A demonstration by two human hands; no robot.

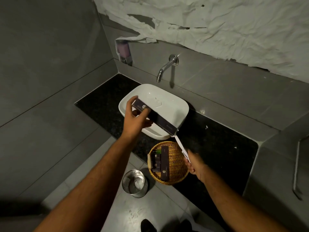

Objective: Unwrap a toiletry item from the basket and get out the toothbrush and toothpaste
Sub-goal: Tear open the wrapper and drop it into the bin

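My left hand (135, 117) grips a long dark purple toiletry box (160, 120) and holds it tilted over the white sink (173, 104). From the box's open lower end a thin white item (181, 148), probably the toothbrush, sticks out. My right hand (194, 162) pinches the item's lower end over the basket's right side. The round wicker basket (177, 171) sits on the black counter and holds several more dark boxes (164, 164) and something green. No toothpaste is visible.
A chrome tap (164, 68) juts from the wall above the sink. A soap dispenser (123, 51) hangs at the back left. A metal mesh bin (135, 183) stands on the floor below the counter edge. Crumpled white paper covers the mirror area.
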